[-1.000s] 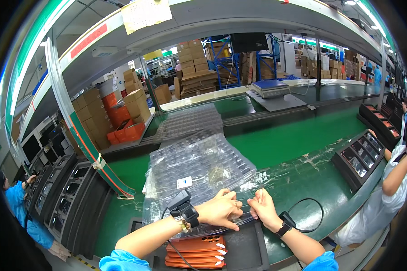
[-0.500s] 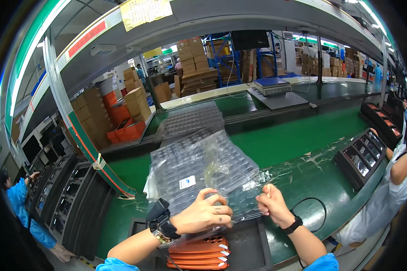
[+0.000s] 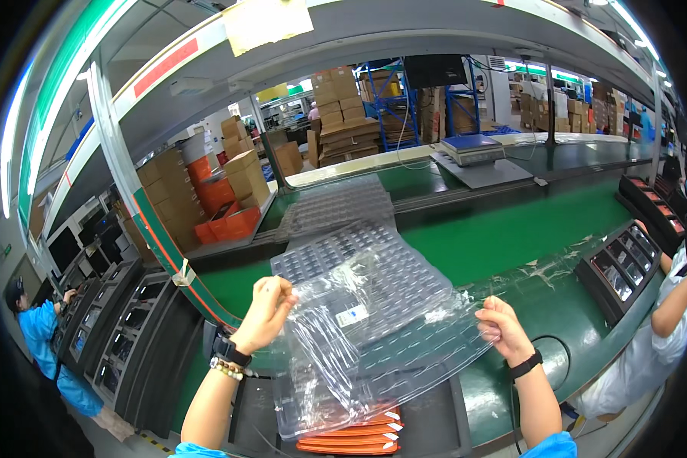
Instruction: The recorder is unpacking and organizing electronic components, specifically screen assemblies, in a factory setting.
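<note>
A clear plastic sheet (image 3: pixel 435 355), creased and glossy at its left part, is stretched between my two hands. My left hand (image 3: pixel 266 314) pinches it at the upper left, and my right hand (image 3: pixel 504 330) is closed on its right edge. Behind and partly under the sheet lie clear moulded plastic trays (image 3: pixel 412 278) with rows of small pockets; a white label (image 3: pixel 353 315) shows through. Below the sheet, a black tray (image 3: pixel 452 397) holds a stack of flat orange pieces (image 3: pixel 343 444), partly covered by the plastic.
More clear trays (image 3: pixel 340 202) lie farther back. A scale (image 3: pixel 473 149) stands on the rear bench. Black racks (image 3: pixel 617 267) are at right near a person (image 3: pixel 664 328), others (image 3: pixel 130 332) at left by a person in blue (image 3: pixel 38 328). A black cable (image 3: pixel 565 355) loops beside my right wrist.
My left hand has moved up and left, my right hand a little to the right. The plastic sheet now spreads wide between them, over the black tray. The view has shifted slightly.
</note>
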Demonstrator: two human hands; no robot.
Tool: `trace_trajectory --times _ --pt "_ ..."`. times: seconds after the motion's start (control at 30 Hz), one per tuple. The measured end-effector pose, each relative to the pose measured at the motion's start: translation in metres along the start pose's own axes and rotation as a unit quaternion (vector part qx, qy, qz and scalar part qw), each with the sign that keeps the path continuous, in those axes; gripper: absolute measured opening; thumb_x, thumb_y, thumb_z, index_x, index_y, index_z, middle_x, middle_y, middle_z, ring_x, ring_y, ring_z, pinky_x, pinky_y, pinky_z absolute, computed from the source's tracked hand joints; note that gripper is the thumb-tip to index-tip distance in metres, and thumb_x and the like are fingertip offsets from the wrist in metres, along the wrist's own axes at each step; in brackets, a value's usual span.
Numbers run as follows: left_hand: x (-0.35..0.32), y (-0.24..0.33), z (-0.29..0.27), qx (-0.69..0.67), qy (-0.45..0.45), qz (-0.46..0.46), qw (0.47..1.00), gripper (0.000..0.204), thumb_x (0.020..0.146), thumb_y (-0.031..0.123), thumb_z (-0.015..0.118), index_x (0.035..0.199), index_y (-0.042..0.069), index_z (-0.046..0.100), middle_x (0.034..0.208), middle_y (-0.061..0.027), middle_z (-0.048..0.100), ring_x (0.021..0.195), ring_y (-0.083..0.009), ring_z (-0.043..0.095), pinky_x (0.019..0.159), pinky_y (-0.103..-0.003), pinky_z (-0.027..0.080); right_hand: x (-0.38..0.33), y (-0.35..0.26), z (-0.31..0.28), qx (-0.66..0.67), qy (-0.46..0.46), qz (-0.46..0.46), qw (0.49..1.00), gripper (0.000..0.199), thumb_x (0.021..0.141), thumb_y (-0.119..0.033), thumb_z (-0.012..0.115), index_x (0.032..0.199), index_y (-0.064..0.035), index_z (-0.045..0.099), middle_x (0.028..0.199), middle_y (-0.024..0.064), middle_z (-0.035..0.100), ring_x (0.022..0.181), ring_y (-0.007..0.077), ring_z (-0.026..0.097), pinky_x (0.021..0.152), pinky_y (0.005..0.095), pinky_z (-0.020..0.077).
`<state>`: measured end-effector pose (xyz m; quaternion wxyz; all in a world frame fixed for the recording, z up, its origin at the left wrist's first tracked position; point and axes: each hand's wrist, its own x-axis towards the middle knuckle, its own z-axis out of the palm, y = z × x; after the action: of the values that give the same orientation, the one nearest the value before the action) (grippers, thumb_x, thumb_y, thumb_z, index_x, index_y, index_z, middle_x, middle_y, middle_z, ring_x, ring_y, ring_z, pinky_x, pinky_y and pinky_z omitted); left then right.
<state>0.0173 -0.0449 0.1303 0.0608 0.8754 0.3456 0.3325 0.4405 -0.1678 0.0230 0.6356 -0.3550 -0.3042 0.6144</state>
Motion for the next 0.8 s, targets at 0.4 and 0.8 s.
trace_trajectory --times 0.4,0.8 --pt "0.007 -0.021 -0.018 0.262 0.075 0.101 0.957 0.017 0.088 0.02 0.063 0.075 0.012 0.056 0.061 -0.0009 0.049 0.067 -0.0195 0.052 0.082 -0.037 0.035 -0.005 -0.016 -0.005 -0.025 -0.014 -0.069 0.997 0.032 0.083 0.005 0.061 0.082 -0.0161 0.037 0.059 -0.0062 0.039 0.039 0.0018 0.03 0.034 0.0185 0.0195" --pt "0.023 -0.032 -0.033 0.365 0.182 0.161 0.899 0.022 0.084 0.019 0.068 0.069 0.012 0.054 0.06 0.0023 0.055 0.067 -0.0168 0.051 0.084 -0.036 0.034 -0.011 -0.036 -0.032 -0.054 0.056 -0.177 0.981 0.03 0.083 0.002 0.059 0.079 -0.0159 0.035 0.06 -0.0048 0.042 0.04 0.0024 0.036 0.031 0.018 0.0224"
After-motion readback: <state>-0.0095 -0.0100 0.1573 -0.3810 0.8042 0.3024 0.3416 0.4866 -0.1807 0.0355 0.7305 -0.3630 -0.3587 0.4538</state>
